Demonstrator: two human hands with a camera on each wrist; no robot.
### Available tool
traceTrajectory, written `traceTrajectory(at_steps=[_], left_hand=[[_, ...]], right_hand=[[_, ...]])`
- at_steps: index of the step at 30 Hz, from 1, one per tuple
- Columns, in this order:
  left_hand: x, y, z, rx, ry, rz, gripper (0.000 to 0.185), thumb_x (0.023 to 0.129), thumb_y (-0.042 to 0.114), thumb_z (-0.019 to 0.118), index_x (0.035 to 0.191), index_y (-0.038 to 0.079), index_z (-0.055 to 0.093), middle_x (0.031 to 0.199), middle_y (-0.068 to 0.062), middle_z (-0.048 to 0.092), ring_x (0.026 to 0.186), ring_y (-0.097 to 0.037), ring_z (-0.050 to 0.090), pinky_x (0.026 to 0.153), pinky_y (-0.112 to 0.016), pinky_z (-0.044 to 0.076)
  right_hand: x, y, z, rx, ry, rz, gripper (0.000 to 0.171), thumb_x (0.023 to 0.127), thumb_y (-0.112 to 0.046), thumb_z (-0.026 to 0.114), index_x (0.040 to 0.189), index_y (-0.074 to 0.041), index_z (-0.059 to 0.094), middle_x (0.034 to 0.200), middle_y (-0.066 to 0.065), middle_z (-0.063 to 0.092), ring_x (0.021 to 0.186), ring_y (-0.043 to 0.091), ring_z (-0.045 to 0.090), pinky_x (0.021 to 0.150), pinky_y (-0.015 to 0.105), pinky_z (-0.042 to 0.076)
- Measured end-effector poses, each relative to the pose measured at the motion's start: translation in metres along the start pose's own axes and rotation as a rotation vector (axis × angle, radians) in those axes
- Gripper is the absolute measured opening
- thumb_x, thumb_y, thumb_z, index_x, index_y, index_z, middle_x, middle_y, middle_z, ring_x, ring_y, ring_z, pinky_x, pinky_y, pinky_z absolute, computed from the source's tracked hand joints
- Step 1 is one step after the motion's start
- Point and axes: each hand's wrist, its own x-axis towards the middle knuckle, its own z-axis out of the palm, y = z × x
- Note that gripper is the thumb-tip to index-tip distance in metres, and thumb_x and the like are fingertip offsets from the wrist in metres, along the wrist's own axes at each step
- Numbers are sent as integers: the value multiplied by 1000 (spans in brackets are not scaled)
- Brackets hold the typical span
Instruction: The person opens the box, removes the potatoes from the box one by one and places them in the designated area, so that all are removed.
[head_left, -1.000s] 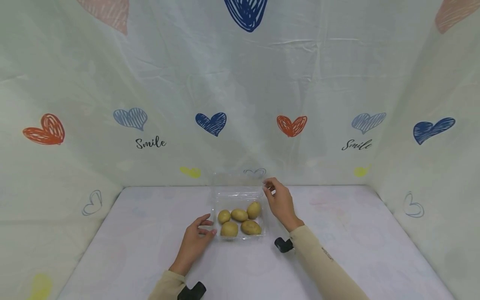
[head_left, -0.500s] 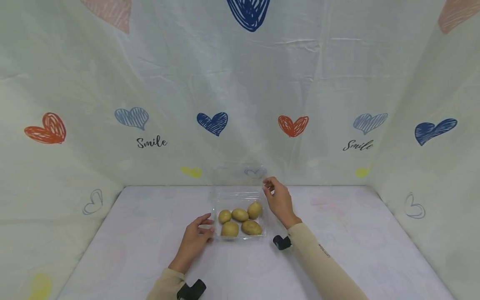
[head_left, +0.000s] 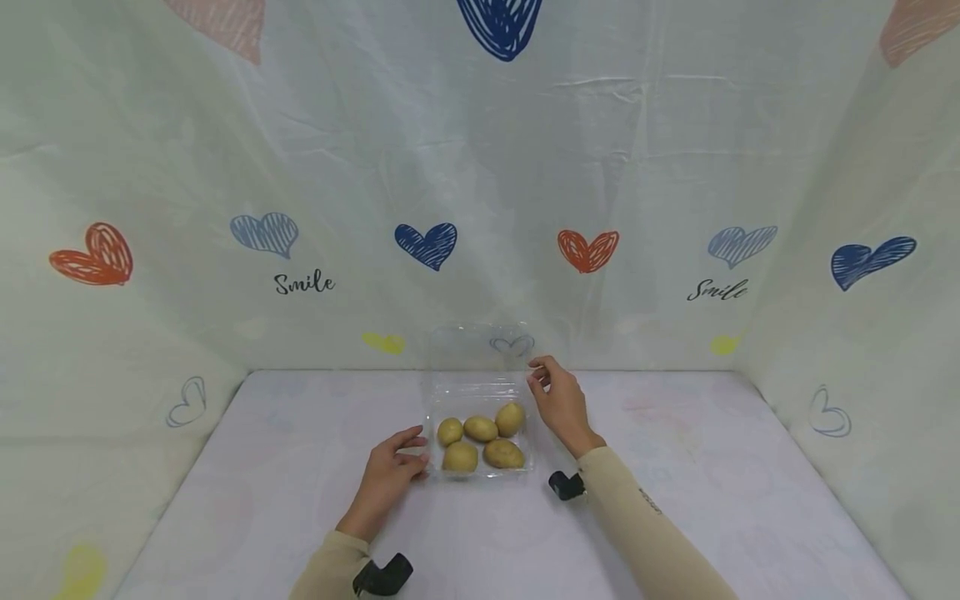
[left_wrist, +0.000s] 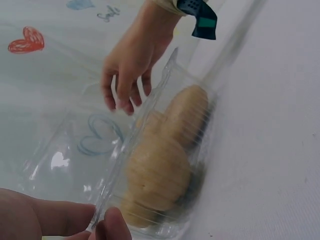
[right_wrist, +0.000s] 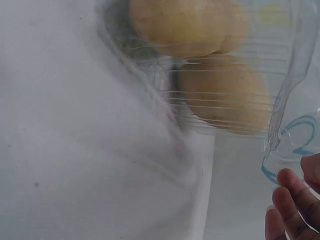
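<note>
Head view shows us the box (head_left: 480,476) on the table (head_left: 675,483), five potatoes (head_left: 481,429) inside. Our left hand (head_left: 387,477) pinches the box's left rim; our right hand (head_left: 561,406), relaxed and gripping nothing, is beside the raised lid (head_left: 465,352). We judge loading done, the lid not yet closed.

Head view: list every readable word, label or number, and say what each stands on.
"Smile", black script on the pale heart-printed backdrop, at left.
"Smile", black script on that backdrop, at right.
Dark lettering on the beige right sleeve: too small to read.
Clear plastic container: none legible.
</note>
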Motion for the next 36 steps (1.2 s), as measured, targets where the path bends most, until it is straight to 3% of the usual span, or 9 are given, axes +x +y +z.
traceTrajectory(at_steps=[9, 16, 27, 36], left_hand=[[1, 0, -1, -32, -3, -17, 51, 96, -11, 65, 145, -15, 51, 135, -31, 60, 94, -23, 69, 76, -26, 63], [2, 0, 0, -36, -1, -25, 52, 95, -12, 66, 145, -15, 52, 135, -31, 59, 95, -23, 69, 76, -27, 63], [1, 1, -1, -21, 0, -34, 52, 95, -11, 67, 145, -14, 53, 134, -30, 61, 90, -20, 70, 75, -26, 62], [1, 2, 0, -13, 2, -46, 52, 95, -10, 67, 145, -13, 52, 135, -30, 60, 92, -20, 69, 76, -27, 62]], right_hand=[[-13, -1, -9, -54, -19, -46, 33, 98, -8, 74, 129, -3, 65, 109, 12, 74, 97, 29, 72, 78, 48, 60], [-28, -5, -16, -100, -28, -133, 40, 94, -7, 79, 131, -2, 64, 116, 12, 71, 104, 30, 69, 82, 48, 59], [-39, -11, -22, -222, -150, -339, 50, 86, -11, 88, 132, -6, 67, 126, 10, 69, 115, 32, 66, 96, 48, 58], [-41, -17, -27, -288, -281, -521, 55, 83, -18, 92, 132, -9, 69, 128, 8, 69, 115, 29, 65, 97, 47, 57]])
